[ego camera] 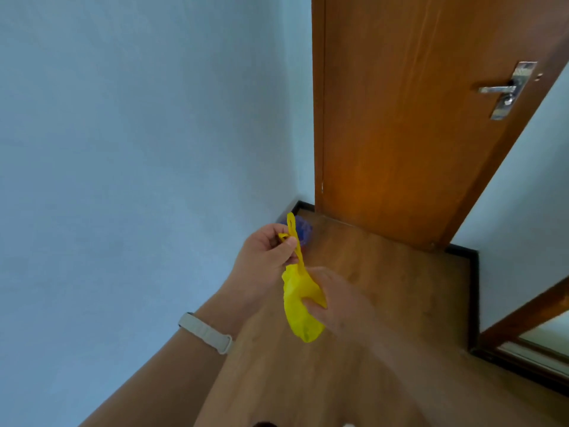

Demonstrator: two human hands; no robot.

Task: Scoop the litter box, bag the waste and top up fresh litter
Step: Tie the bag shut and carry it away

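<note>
In the head view, your left hand [264, 257] is up in front of you. Its thumb and fingers pinch the thin loop handles of a yellow bag [300, 306], and a pale wristband [206, 332] sits on that forearm. Your right hand [338, 300] is blurred, but its thumb lies across the bag's crumpled lower part, so it appears to be gripping the bag from the side. The bag hangs in the air between your hands, above the wooden floor [385, 288], and touches nothing else. It looks small and bunched. There is a darker patch near its bottom, but you cannot tell from here whether it holds waste. A blue object [304, 231], partly hidden behind the handles, lies in the corner where the wall [138, 149] meets the closed door [400, 134]. What it is cannot be made out. No litter box, scoop or fresh litter shows, so your progress is hard to judge. You are somewhere in the bagging step, either opening the bag or closing it. Nothing shows that scooping or topping up has been done.
</note>
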